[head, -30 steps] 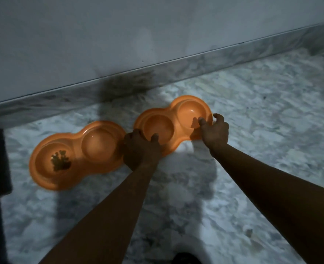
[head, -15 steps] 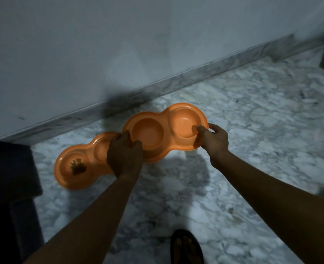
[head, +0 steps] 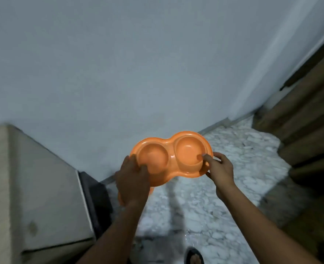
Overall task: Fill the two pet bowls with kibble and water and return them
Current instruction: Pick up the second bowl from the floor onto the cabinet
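An orange double pet bowl [head: 171,156] is held up in the air in front of me, level, with both round wells empty. My left hand [head: 132,182] grips its left end, thumb over the rim. My right hand [head: 219,169] grips its right end, thumb inside the right well. Only a sliver of the second orange double bowl [head: 120,199] shows on the floor below, beside my left wrist; the rest is hidden by my left hand.
A white wall [head: 119,73] rises straight ahead above a marble floor [head: 224,197]. A pale cabinet [head: 37,187] stands at the left. Wooden panels [head: 309,115] stand at the right. My sandalled foot [head: 194,256] shows at the bottom edge.
Both hands have lifted the right-hand double bowl off the floor and up towards me. The view has tilted up, and the other bowl is now almost wholly hidden.
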Motion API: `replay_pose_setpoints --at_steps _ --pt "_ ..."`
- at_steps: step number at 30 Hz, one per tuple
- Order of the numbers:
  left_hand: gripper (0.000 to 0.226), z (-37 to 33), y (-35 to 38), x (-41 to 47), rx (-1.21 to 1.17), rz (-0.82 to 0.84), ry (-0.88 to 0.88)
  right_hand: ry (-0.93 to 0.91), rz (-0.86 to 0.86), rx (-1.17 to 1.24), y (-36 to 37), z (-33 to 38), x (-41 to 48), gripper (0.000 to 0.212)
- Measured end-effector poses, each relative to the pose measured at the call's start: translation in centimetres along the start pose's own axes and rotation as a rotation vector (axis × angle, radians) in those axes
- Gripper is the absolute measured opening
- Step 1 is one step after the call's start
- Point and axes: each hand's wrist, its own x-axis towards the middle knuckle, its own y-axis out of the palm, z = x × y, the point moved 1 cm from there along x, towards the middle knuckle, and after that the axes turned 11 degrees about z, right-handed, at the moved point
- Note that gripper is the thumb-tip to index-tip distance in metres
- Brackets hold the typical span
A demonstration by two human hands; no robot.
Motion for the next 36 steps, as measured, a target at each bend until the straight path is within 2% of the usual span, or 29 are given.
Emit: replay_pose_setpoints --at_steps 2,7,16,25,36 --pt "0.052 -3.2 -5.1 -2.8 -0.082 0.002 0.016 -0.049 0.003 -0.006 -0.5 3.8 -5.9 0.045" --pt "0.047 -8.0 -16.3 -9.7 -0.180 -0.009 0.077 -0.171 0.017 -0.004 -0.6 9.1 -17.8 0.045" --pt "0.049 -4.5 -36.0 -21.0 -0.239 -0.287 0.023 -0.343 0.300 0.018 8.0 11.0 -34.9 0.049" --pt "0.054 6.5 -53.5 -29.2 -0.256 -0.360 0.027 -0.435 0.493 -0.112 20.0 8.9 -49.5 0.058" --pt "0.056 28.8 -76.3 -33.7 -0.169 -0.331 -0.083 -0.357 0.713 -0.186 43.8 -2.1 -65.4 0.061"
